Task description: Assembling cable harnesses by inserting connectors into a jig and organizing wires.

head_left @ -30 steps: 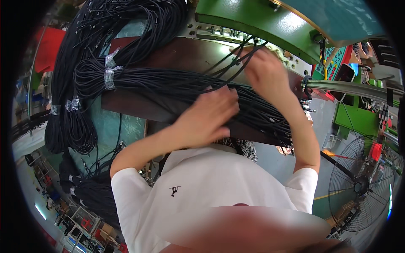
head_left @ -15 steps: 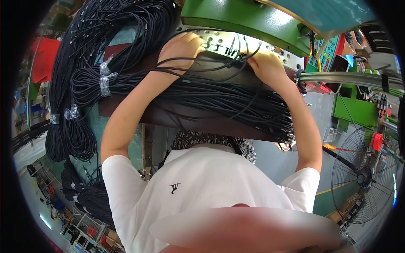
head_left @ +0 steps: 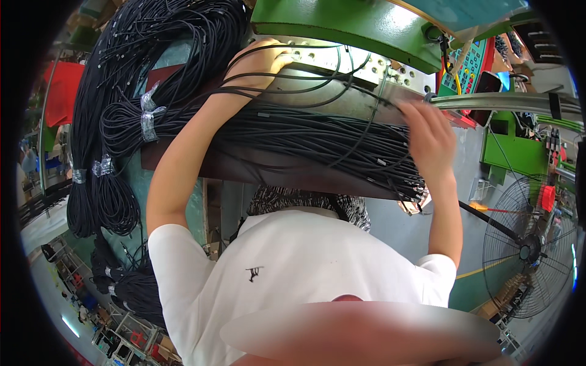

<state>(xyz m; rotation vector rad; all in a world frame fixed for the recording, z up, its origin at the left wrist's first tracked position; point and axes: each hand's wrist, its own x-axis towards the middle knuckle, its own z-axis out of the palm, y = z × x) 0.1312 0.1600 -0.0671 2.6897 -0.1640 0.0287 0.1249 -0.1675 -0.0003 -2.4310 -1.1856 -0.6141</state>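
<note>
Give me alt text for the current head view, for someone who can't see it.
Loose black cables run across a person's left hand near a green machine; the blurred right hand is by the right end of a long cable bundle.

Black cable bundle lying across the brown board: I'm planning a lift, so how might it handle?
The bundle probably sags: its left end loops tightly. It may feel heavy, given its many cables. Its right end may splay; the silvery wrap is at its left.

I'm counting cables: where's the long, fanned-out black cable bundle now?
In the head view, the long, fanned-out black cable bundle lies across the middle on a dark brown board, its tied loops at left, loose ends near the right hand.
</note>
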